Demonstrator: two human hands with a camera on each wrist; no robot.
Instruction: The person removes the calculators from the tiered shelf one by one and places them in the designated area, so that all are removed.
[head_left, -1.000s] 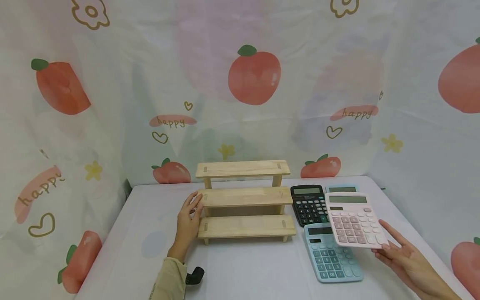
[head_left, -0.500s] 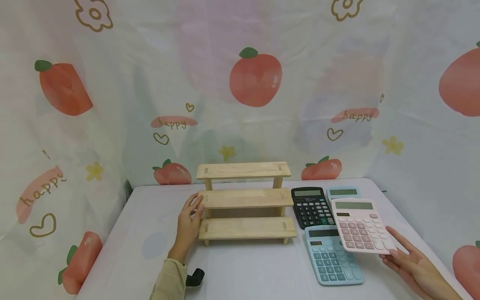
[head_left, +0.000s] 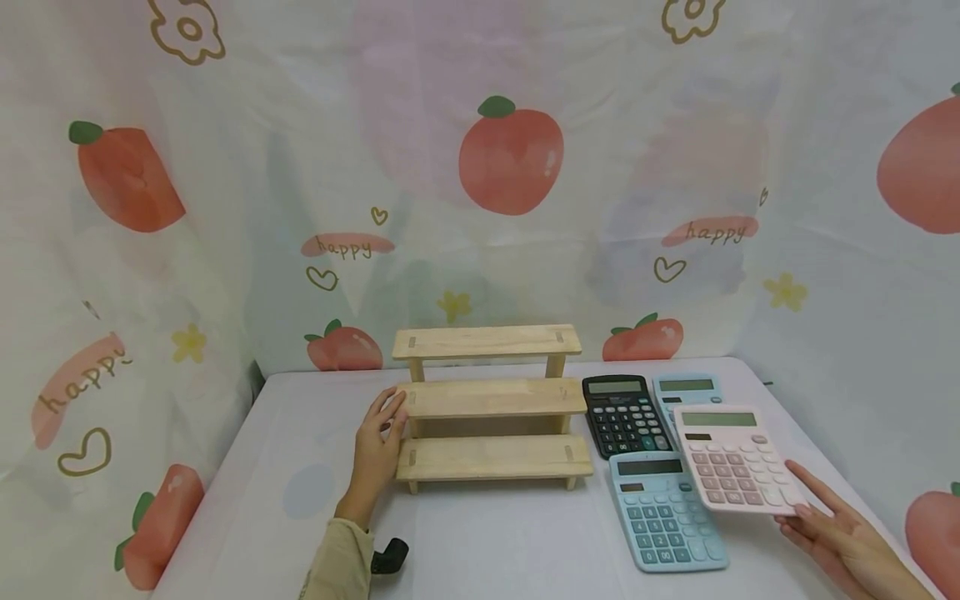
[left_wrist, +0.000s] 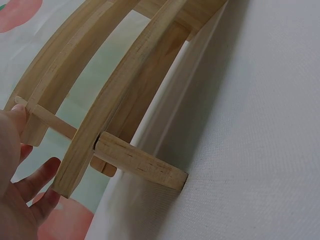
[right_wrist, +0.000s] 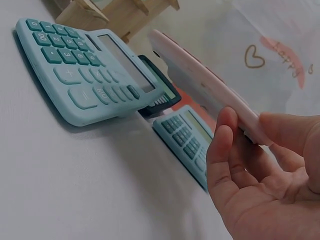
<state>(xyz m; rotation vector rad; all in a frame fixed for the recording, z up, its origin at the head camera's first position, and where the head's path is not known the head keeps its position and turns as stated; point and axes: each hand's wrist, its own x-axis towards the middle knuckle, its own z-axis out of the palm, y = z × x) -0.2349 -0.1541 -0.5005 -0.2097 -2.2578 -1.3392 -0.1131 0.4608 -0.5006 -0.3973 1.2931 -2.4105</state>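
A three-tier wooden display stand (head_left: 487, 397) stands near the middle of the table. My left hand (head_left: 378, 442) holds its left end at the middle tier; in the left wrist view, bent fingers (left_wrist: 42, 177) touch the edge of a board. A pink calculator (head_left: 735, 458) is raised and tilted at the right. My right hand (head_left: 847, 533) pinches its lower right corner between thumb and fingers, as the right wrist view shows. Beneath and beside it lie a large blue calculator (head_left: 663, 525), a black calculator (head_left: 618, 417) and a second blue calculator (head_left: 686, 385), partly covered.
A small black curved object (head_left: 392, 556) lies beside the left sleeve (head_left: 341, 558), partly hidden by it. The white-covered table (head_left: 480, 533) is enclosed by a printed fabric backdrop (head_left: 510, 275) at the back and sides.
My right hand has moved the pink calculator rightward and slightly toward me, uncovering more of the black one and the rear blue one. The left hand keeps its place on the stand.
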